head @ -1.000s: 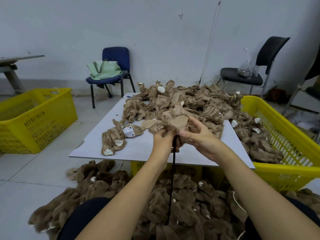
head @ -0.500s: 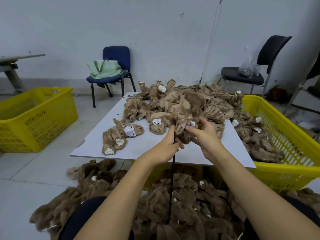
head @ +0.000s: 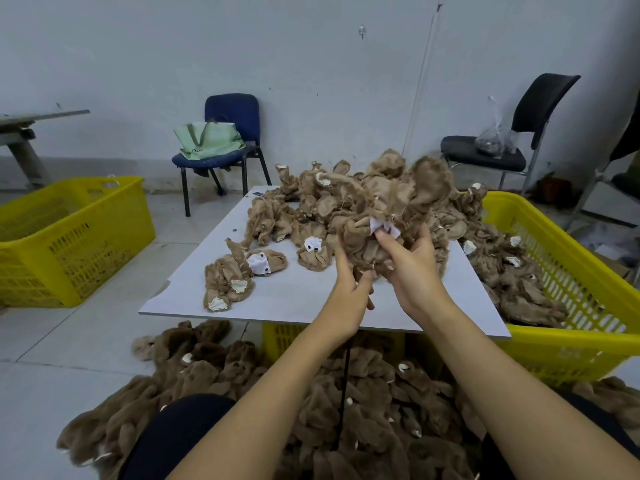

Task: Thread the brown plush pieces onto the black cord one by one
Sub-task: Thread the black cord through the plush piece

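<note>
Desk (head: 284,299): bare strip along near edge and left-front corner, room for a hand there. Far and right side blocked by heap of brown plush pieces (head: 363,202); two loose pieces (head: 239,275) sit apart at left-centre w/ a gap between them and the heap. Yellow basket (head: 568,271) hems in the right edge, spilling plush. Below near edge, floor pile (head: 214,375) and black cord (head: 344,386) fill the lap space.
</note>
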